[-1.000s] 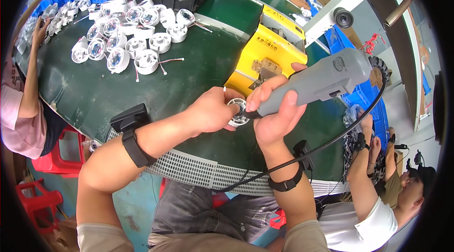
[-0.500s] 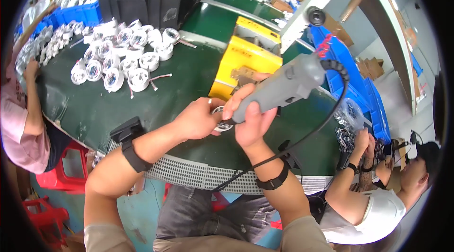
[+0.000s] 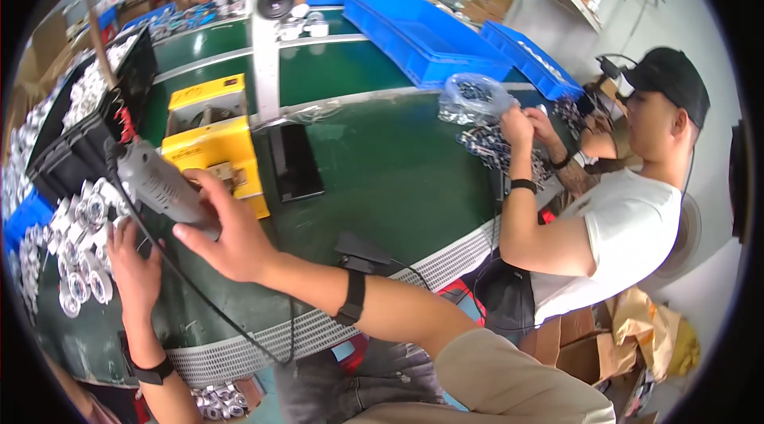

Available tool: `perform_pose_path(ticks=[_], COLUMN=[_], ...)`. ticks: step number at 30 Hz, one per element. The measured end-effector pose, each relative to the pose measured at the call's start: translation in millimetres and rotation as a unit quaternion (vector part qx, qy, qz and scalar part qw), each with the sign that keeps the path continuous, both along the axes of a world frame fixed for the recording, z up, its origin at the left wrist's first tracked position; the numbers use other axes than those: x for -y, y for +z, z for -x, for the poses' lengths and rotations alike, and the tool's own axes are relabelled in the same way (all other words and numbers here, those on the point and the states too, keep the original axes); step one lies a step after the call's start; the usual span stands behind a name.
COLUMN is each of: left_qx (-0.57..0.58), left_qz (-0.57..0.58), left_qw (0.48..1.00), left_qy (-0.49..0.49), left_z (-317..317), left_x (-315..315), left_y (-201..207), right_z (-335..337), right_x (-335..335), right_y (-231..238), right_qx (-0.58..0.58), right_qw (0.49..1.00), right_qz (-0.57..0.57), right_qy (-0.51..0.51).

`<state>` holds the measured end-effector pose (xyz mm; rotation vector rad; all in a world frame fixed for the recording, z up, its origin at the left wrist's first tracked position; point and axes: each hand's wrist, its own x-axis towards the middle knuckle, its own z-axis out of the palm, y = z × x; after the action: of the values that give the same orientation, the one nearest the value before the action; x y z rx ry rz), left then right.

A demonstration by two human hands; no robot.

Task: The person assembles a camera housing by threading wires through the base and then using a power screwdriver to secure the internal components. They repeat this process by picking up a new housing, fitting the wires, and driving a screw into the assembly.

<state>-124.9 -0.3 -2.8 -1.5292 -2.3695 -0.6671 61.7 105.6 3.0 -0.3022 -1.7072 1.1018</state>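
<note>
Green tabletop [image 3: 398, 161], hands [image 3: 239, 247] by grey tool [image 3: 163, 184]

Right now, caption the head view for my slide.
Right hand holds a corded grey power tool; left hand beside round white housings, at a green worktable.

view: head, left fisheye | looks: down and outward across green table [image 3: 382, 165] | range: close

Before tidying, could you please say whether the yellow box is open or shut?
Open: the yellow box has an uncovered top, its inside showing.
</note>
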Motion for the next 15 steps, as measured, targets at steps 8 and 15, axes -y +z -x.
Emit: perform_pose_path(ticks=[8,15], left_qx=[0.236,0.271], left_qz=[-0.074,-0.043], left_qw=[0.941,0.909], left_qy=[-0.231,-0.315], left_z=[-50.3,-63.4], left_x=[-11.7,-18.7], left_y=[5.2,0.1], right_z=[-1.4,-9.9], right_x=[1.3,4.6], right_y=[-3.0,1.1], right_qx=[-0.034,0.003], right_qw=[0.999,1.000], right_qz=[-0.010,0.013], right_qy=[-0.038,0.001])
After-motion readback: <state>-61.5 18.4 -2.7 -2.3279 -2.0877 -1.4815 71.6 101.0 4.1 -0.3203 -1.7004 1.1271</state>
